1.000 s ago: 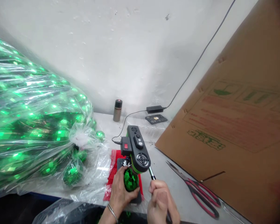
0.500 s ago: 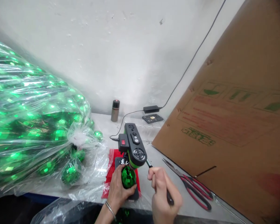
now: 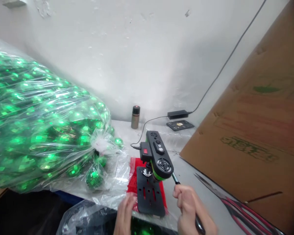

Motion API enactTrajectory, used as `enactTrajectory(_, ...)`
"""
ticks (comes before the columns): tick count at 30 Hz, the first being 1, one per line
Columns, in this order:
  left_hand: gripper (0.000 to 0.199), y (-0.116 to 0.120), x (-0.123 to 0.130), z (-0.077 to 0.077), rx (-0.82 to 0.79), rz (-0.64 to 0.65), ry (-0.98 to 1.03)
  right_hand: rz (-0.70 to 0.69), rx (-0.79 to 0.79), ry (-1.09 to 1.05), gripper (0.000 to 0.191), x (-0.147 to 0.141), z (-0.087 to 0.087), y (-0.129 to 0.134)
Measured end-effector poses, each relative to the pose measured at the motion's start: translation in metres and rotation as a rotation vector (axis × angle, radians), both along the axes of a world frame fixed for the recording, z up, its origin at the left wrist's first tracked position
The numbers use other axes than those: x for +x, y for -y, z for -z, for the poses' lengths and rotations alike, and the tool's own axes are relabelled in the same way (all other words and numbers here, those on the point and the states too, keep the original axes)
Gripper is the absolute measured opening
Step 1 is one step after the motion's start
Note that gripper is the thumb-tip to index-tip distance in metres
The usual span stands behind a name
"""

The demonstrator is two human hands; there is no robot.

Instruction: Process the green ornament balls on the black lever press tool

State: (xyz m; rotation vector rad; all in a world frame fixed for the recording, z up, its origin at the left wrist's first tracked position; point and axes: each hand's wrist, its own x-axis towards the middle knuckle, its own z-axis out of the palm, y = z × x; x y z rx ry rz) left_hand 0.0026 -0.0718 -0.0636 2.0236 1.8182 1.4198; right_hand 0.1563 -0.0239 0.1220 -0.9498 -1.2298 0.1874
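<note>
A black device (image 3: 159, 153) with round vents and a red switch stands over a slotted black base plate (image 3: 150, 199), which lies on red cloth (image 3: 132, 182). My right hand (image 3: 192, 209) is wrapped round the black handle (image 3: 199, 225) at the device's right side. Near the table's front edge, left of the base plate, is my left hand (image 3: 125, 213); blur and the frame edge hide its fingertips and anything they may hold. Green mirrored pieces (image 3: 145, 231) show below the plate, beside this hand.
On the left a large clear bag (image 3: 51, 130) bulges with green mirrored balls. Farther back stand a small bottle (image 3: 135, 117), a power adapter (image 3: 177, 114) and a phone (image 3: 180, 125). Red-handled scissors (image 3: 235, 209) lie at the right beside a cardboard box (image 3: 250, 130).
My left hand has moved down and away from the base plate, and the green ball it held there is gone from under the device. The whole view has shifted; my right hand still grips the handle.
</note>
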Motion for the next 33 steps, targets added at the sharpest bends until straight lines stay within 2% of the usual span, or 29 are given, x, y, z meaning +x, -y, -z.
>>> enactTrajectory(2,0.045,-0.038,-0.028,-0.033,-0.052,-0.084,-0.073,-0.021,0.006,0.002,0.035,0.001,0.002,0.0)
enactTrajectory(5,0.045,-0.095,-0.075,-0.083,-0.292,-0.324,-0.276,-0.051,0.014,0.04,0.032,0.006,0.005,0.0)
enactTrajectory(7,0.043,-0.122,-0.1,-0.104,-0.362,-0.4,-0.308,-0.068,0.021,0.071,0.031,0.009,0.006,0.0)
enactTrajectory(9,0.039,-0.137,-0.116,-0.114,-0.437,-0.447,-0.32,-0.079,0.026,0.098,0.029,0.011,0.008,0.0)
enactTrajectory(14,0.032,-0.153,-0.128,-0.123,-0.642,-0.457,-0.293,-0.063,0.051,0.139,0.027,0.011,0.008,0.0)
enactTrajectory(16,0.035,-0.153,-0.128,-0.129,-0.68,-0.408,-0.254,-0.072,0.062,0.146,0.027,0.011,0.008,0.0)
enactTrajectory(19,0.051,-0.141,-0.122,-0.137,-0.666,-0.283,-0.186,-0.083,0.044,0.15,0.026,0.012,0.008,0.0)
enactTrajectory(21,0.063,-0.126,-0.112,-0.136,-0.605,-0.126,0.029,-0.08,0.05,0.149,0.027,0.012,0.007,-0.001)
enactTrajectory(24,0.077,-0.099,-0.089,-0.124,-0.547,0.19,0.706,-0.077,0.057,0.141,0.028,0.011,0.003,-0.002)
enactTrajectory(26,0.078,-0.087,-0.071,-0.113,-0.577,0.325,1.113,-0.073,0.051,0.13,0.03,0.01,-0.002,-0.003)
enactTrajectory(29,0.065,-0.078,-0.046,-0.097,-0.613,0.333,1.448,-0.076,0.043,0.108,0.031,0.008,-0.009,-0.005)
enactTrajectory(31,0.058,-0.076,-0.033,-0.088,-0.607,0.296,1.521,-0.086,0.037,0.098,0.032,0.006,-0.014,-0.006)
enactTrajectory(33,0.06,-0.075,-0.021,-0.081,-0.595,0.287,1.489,-0.089,0.018,0.092,0.033,0.005,-0.019,-0.006)
